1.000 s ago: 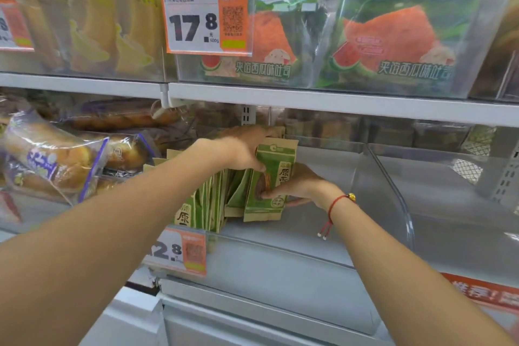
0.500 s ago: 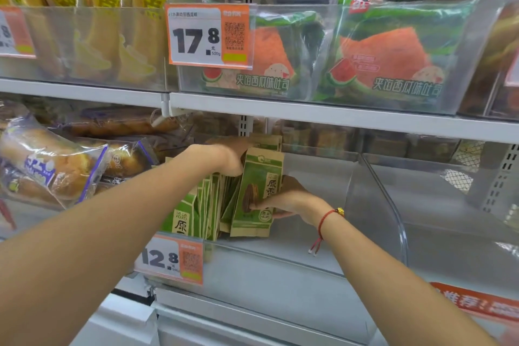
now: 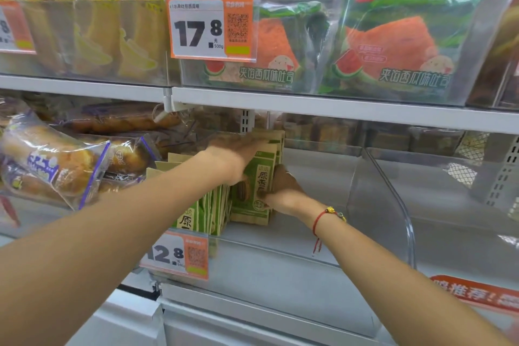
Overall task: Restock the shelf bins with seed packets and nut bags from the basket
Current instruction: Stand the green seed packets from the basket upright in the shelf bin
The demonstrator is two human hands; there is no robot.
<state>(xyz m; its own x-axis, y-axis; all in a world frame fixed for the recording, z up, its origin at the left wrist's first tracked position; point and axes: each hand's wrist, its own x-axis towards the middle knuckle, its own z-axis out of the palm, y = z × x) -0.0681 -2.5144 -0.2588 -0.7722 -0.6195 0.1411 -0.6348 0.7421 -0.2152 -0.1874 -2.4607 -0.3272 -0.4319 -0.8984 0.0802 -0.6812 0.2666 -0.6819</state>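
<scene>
Setting: a shop aisle is showing, with white metal shelves (image 3: 337, 109) carrying clear plastic bins (image 3: 280, 270) fronted by orange-and-white price tags.
Lower shelf surface: the clear bin floor is lying bare to the right of the packets, with a curved clear plastic divider (image 3: 393, 205) standing well apart from them.
Task item: green-and-tan paper seed packets (image 3: 207, 213) are standing upright in a row at the left end of the lower bin, just behind the price tag marked 12.8 (image 3: 175, 255).
Front packet: one green-and-tan seed packet (image 3: 254, 188) is standing at the right end of the row, touching its neighbours.
Left hand: the left hand (image 3: 236, 154) is reaching over the packet tops; it is motion-blurred, so whether it is gripping or only pressing is not clear.
Right hand: the right hand (image 3: 283, 191) is pinching the front packet's right edge, thumb on its face and fingers behind; a red cord bracelet (image 3: 323, 216) is sitting on the wrist.
Upper shelf: watermelon-print green bread bags (image 3: 398, 45) are leaning in a bin beside a 17.8 price tag (image 3: 210, 27); yellow-labelled clear bags (image 3: 106, 8) are standing to the left.
Left side: purple-trimmed clear bags of bread rolls (image 3: 56, 163) are piling up.
Hard to read: goods behind the packets are dim and blurred; a red sign (image 3: 477, 292) at lower right is cut off.
</scene>
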